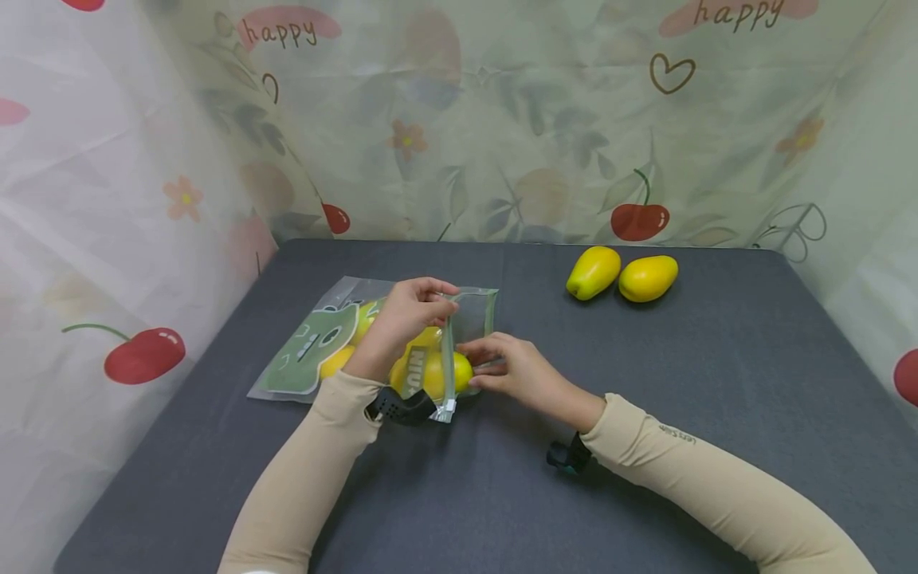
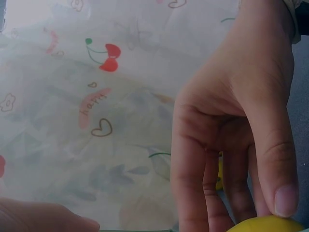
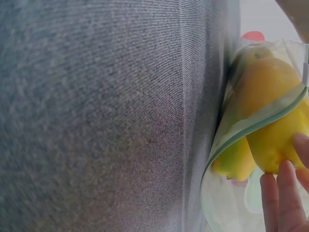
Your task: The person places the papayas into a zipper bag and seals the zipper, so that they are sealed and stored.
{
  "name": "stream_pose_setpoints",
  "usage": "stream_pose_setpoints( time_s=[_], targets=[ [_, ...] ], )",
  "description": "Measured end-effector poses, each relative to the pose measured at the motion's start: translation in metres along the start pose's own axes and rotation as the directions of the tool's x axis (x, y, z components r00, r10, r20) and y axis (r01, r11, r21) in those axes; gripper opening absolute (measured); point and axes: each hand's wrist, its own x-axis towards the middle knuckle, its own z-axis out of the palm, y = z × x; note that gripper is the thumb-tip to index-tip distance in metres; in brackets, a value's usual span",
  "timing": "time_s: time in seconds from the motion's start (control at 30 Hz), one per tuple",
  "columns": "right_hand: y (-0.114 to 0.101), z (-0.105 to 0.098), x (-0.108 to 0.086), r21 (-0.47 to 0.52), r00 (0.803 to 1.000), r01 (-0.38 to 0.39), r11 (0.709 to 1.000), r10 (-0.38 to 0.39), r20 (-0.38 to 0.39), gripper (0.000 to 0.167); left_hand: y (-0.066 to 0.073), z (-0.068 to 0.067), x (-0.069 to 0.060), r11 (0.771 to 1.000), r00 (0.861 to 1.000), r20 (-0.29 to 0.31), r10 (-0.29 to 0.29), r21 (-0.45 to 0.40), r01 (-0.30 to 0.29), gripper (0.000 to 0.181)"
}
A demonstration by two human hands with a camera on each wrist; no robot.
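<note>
A clear zip bag (image 1: 304, 359) with a green cartoon face lies on the table at left of centre, holding several yellow fruits. My left hand (image 1: 402, 323) arches over it, thumb and forefinger pinching the upper edge near the opening. At the bag's mouth, one yellow fruit (image 1: 459, 372) has its end next to my right hand (image 1: 519, 371). In the right wrist view, fairly straight right fingers (image 3: 289, 193) touch the end of a yellow fruit (image 3: 275, 140) inside the green-rimmed opening, with a yellow-green fruit (image 3: 235, 159) beside it. The left wrist view shows part of a yellow fruit (image 2: 265, 224) under a thumb.
Two more fruits, one yellow-green (image 1: 594, 273) and one yellow (image 1: 649, 278), lie side by side near the back edge of the dark table (image 1: 459, 494), right of centre. A patterned curtain (image 1: 488, 119) hangs behind the table and along both sides.
</note>
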Motion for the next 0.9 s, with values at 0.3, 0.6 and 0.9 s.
stream_pose_setpoints(
  time_s=[0.3, 0.6, 0.9],
  targets=[
    [0.0034, 0.0009, 0.0001, 0.008, 1.0, -0.009, 1.0, 0.009, 0.018, 0.039, 0.0, 0.0, -0.0004, 1.0, 1.0, 0.004, -0.011, -0.009, 0.011, 0.024],
    [0.0034, 0.0019, 0.0009, -0.011, 0.999, -0.02, 1.0, 0.021, 0.044, 0.033, 0.0005, -0.0001, -0.0005, 1.0, 1.0, 0.011, -0.005, -0.019, 0.005, 0.024],
    [0.0035, 0.0026, 0.0004, -0.047, 0.996, -0.034, 0.998, 0.038, 0.085, 0.034, 0.0007, 0.0, -0.0001, 1.0, 1.0, 0.011, -0.004, -0.007, 0.004, 0.023]
  ],
)
